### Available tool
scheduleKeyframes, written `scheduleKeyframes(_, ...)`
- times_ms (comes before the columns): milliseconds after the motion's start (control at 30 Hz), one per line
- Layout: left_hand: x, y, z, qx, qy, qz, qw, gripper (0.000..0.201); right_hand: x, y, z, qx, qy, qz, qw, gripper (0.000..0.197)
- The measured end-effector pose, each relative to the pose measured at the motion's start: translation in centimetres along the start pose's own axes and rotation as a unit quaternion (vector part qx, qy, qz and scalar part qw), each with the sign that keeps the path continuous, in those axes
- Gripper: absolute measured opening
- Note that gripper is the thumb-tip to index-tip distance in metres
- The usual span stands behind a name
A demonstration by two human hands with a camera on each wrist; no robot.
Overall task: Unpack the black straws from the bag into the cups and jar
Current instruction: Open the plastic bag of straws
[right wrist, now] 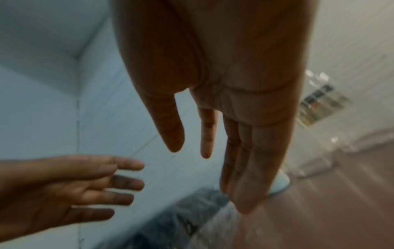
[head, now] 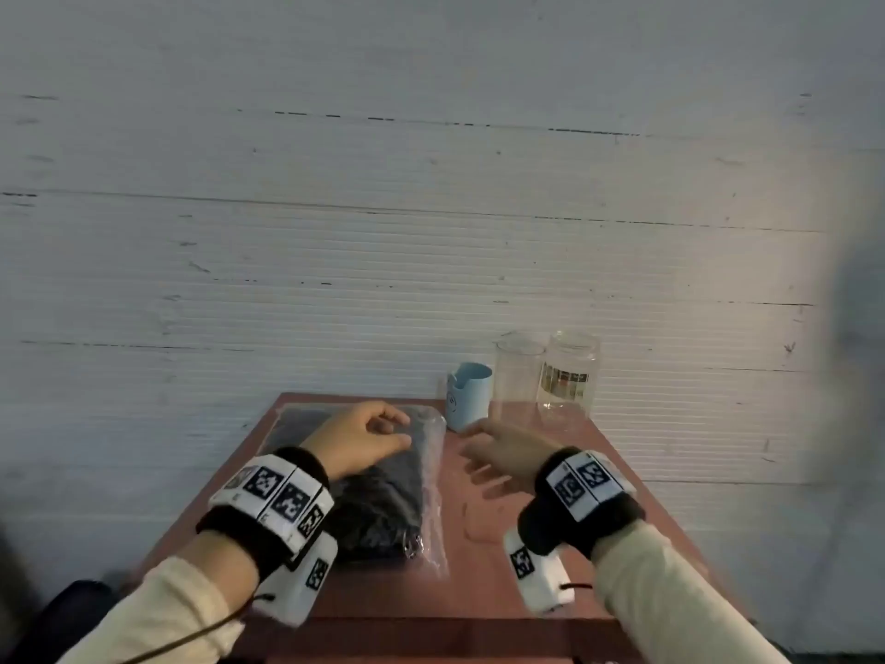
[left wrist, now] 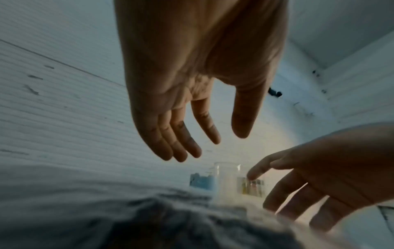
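A: Hand status?
B: Left hand (head: 357,438) and right hand (head: 503,452): fingers relaxed, spread, holding nothing.
A: Bag location?
B: Bag (head: 383,500) of black straws lies flat on table (head: 527,567), under left hand; cups and jar at 1 o'clock.

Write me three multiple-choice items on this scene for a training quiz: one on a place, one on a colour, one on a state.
1. Where does the bag lie?
A. on the table's left part
B. inside the jar
C. on the floor

2. What colour is the leftmost cup?
A. red
B. light blue
C. black

3. How are the hands?
A. both gripping straws
B. both open, holding nothing
C. one holding the jar

Answers:
1 A, the bag lies flat on the table, left of the cups.
2 B, the head view shows a light blue cup beside the clear cup and the jar.
3 B, the left hand and right hand show straight, empty fingers in the wrist views.
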State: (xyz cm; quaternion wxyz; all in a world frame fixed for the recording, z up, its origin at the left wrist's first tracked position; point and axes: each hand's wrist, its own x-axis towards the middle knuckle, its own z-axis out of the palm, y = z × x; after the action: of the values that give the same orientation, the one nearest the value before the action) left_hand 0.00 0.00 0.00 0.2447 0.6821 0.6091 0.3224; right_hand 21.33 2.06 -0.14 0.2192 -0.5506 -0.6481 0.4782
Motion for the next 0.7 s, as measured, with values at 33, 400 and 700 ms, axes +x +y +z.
scheduleKeyframes(33,0.3,-0.2,0.1,-0.004,-0.005,-0.015,1.000,0.025,0.9,-0.1,0.8,-0.003,-0.013,0.023,1.000,0.036)
scheduleKeyframes(400,-0.5,-3.2,0.9,0.041,-0.049,-0.030,0.997,0.047,4.4,0.4,3.6,0.069,-0.058,0.036,0.995,0.054)
scheduleKeyframes(700,-1.6,-1.1,0.7,0.010,-0.022,0.038,0.999,0.054,2.9,-0.2,3.8,0.049,-0.002,-0.082,0.995,0.029)
